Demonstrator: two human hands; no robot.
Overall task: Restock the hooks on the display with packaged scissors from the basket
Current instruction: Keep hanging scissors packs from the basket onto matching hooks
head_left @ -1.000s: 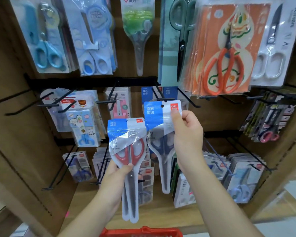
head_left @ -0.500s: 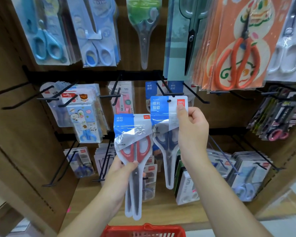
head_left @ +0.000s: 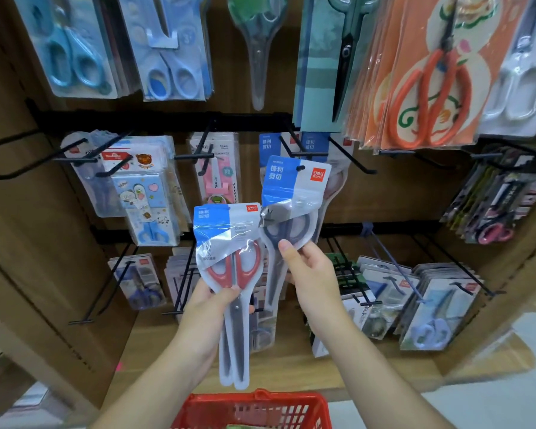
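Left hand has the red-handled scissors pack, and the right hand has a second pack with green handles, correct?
Not quite. The head view shows the left hand gripping the clear, blue-topped pack of red-handled scissors, as you say. But the right hand holds a matching pack of dark blue-handled scissors, not green.

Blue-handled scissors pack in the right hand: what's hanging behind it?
Behind the blue-handled scissors pack hang matching blue-headed packs on black hooks. Only their tops show; the scissors inside them are covered. The right hand pinches the front pack's lower part.
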